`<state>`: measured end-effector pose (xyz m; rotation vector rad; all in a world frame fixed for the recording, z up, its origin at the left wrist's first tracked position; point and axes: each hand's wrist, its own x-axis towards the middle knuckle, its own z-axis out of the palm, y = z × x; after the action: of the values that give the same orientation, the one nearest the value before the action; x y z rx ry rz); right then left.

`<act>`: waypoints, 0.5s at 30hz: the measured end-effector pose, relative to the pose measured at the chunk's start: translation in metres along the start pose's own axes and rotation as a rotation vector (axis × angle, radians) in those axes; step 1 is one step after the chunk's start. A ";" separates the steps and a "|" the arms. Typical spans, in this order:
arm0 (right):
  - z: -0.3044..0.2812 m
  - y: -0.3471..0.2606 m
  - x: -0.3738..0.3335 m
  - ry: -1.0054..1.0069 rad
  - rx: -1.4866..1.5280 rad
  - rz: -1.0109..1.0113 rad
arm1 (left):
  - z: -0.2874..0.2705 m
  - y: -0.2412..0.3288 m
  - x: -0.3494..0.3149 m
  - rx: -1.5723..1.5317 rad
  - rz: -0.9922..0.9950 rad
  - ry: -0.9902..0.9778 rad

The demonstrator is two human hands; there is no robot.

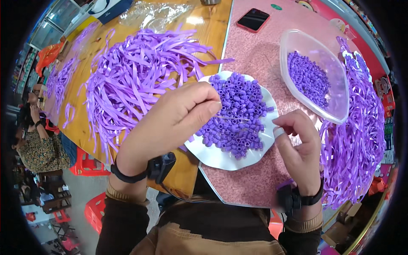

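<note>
A white plate with a wavy rim holds a heap of small purple tube-shaped beads. Over the heap's left side is my left hand, thumb and forefinger pinched together. A faint thin line runs across the beads near its fingertips; I cannot tell what it is. My right hand is at the plate's right rim, thumb and forefinger closed in a pinch. Whatever either pinch holds is too small to name.
Purple ribbon strips lie heaped on the wooden table. On the pink surface are a clear tub of smaller purple beads and a phone. Bunched purple ribbons hang at right. Another person sits at far left.
</note>
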<state>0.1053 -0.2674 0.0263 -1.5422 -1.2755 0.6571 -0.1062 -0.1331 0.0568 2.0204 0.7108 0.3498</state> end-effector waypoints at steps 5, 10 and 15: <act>0.004 0.000 0.000 -0.094 -0.432 -0.202 | 0.005 -0.009 0.003 0.215 0.241 0.041; 0.012 0.000 -0.004 -0.186 -0.537 -0.187 | 0.013 -0.011 0.001 0.300 0.269 0.008; 0.015 0.007 -0.005 -0.147 -0.529 -0.195 | 0.015 -0.011 0.000 0.340 0.246 -0.018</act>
<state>0.0938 -0.2665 0.0135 -1.7777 -1.7868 0.3222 -0.1025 -0.1392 0.0391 2.4403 0.5379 0.3718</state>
